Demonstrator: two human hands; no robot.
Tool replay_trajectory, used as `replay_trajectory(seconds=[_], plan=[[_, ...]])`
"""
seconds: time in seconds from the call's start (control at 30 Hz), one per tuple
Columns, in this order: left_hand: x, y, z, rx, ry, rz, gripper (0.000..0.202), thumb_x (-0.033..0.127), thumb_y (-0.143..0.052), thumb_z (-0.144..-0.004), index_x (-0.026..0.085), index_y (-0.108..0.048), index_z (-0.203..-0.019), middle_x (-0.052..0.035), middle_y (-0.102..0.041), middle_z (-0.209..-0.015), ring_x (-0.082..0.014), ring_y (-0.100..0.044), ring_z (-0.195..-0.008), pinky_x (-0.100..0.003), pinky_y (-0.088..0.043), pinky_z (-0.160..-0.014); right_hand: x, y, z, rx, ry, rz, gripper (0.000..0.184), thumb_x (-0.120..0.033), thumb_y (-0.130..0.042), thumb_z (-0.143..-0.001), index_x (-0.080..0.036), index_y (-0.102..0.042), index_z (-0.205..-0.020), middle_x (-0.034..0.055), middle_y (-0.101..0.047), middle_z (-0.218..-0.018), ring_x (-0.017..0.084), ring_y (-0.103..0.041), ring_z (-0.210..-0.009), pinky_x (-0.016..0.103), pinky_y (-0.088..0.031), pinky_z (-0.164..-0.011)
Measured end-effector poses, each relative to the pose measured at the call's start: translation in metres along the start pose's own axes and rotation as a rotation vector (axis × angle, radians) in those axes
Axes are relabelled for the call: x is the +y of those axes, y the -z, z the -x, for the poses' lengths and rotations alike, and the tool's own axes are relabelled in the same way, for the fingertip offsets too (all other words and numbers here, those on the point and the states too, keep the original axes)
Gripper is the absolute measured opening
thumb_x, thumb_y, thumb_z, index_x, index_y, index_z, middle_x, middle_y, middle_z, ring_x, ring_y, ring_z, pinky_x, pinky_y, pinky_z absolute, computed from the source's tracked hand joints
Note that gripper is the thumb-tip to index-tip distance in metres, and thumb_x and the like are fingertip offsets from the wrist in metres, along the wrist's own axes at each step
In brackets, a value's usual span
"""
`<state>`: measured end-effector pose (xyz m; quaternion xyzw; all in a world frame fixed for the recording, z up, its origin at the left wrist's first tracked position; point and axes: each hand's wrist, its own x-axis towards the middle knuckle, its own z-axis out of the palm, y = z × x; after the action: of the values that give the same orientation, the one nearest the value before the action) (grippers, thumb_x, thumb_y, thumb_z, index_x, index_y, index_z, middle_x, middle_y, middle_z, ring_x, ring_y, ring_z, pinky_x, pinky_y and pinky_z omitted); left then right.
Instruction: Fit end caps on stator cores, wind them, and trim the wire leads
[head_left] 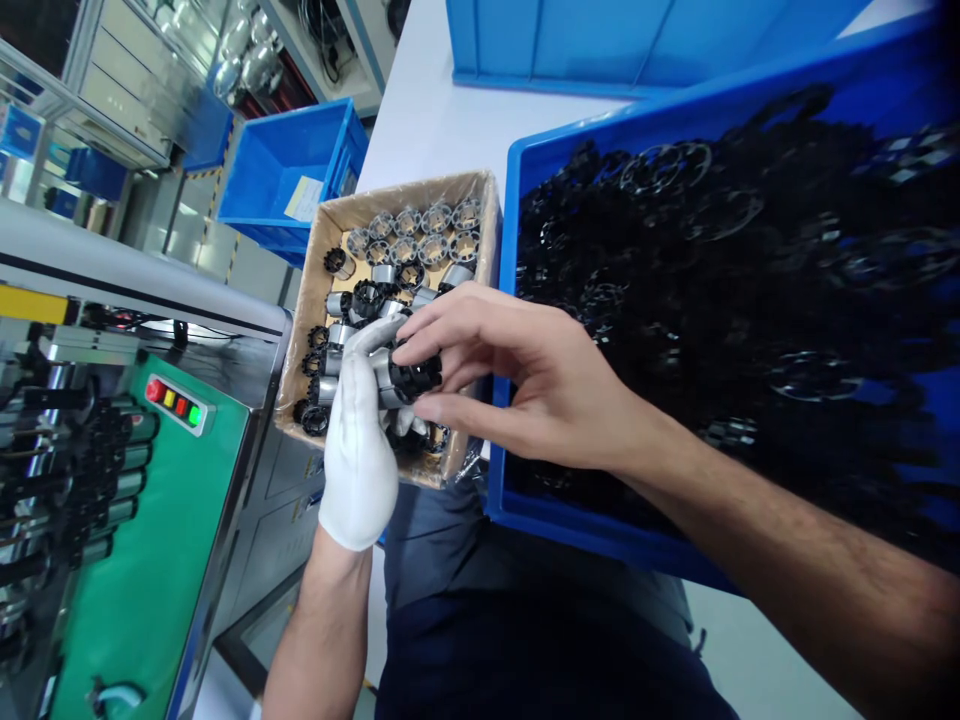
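My left hand point(360, 440), in a white glove, grips a small metal cylinder point(384, 378) above a cardboard box point(309, 262). My bare right hand point(517, 370) holds a black plastic ring part point(414, 377) against the end of that cylinder, fingers curled around it. The box is lined with clear plastic and holds several more silver cylinders with black ring ends, some standing in rows at its far end point(420, 232).
A big blue bin point(525, 160) of black plastic rings sits right of the box on a white table point(420, 110). Another blue bin point(285, 170) stands farther left. A green-panelled machine point(150, 560) with red, yellow and green buttons point(174, 402) is at the left.
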<state>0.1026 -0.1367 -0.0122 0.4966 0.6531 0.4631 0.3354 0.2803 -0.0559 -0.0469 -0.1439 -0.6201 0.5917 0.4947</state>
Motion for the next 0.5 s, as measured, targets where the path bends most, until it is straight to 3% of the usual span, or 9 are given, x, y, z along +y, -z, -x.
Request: replay_trajectory(seconds=[0.13, 0.3, 0.5], plan=[[0.0005, 0.0000, -0.0011, 0.025, 0.001, -0.019, 0.058, 0.074, -0.048, -0.117, 0.034, -0.076, -0.147, -0.0027, -0.074, -0.159, -0.0279, -0.062, -0.160, -0.049, -0.035, -0.147, 0.0001, 0.0004, -0.0003, 0.030, -0.096, -0.035, 0.045, -0.036, -0.094, -0.098, -0.023, -0.081, -0.139, 0.0077, -0.080, -0.136, 0.009, -0.066, -0.073, 0.027, -0.066, -0.071], [0.0024, -0.0006, -0.0025, 0.056, -0.007, -0.083, 0.061, 0.077, -0.049, -0.115, 0.032, -0.080, -0.141, -0.0039, -0.079, -0.150, -0.0283, -0.068, -0.153, -0.046, -0.044, -0.141, -0.0016, 0.0037, -0.0026, 0.005, -0.015, 0.007, 0.036, -0.036, -0.096, -0.096, -0.022, -0.085, -0.128, 0.0078, -0.084, -0.127, 0.011, -0.069, -0.073, 0.028, -0.066, -0.070], [0.0051, 0.0007, -0.0034, 0.043, 0.019, -0.045, 0.059, 0.076, -0.051, -0.115, 0.030, -0.081, -0.137, -0.0056, -0.078, -0.149, -0.0313, -0.066, -0.154, -0.049, -0.039, -0.145, -0.0013, 0.0056, -0.0022, -0.013, -0.008, 0.063, 0.033, -0.032, -0.096, -0.096, -0.025, -0.088, -0.127, 0.0079, -0.083, -0.129, 0.010, -0.068, -0.073, 0.029, -0.069, -0.070]])
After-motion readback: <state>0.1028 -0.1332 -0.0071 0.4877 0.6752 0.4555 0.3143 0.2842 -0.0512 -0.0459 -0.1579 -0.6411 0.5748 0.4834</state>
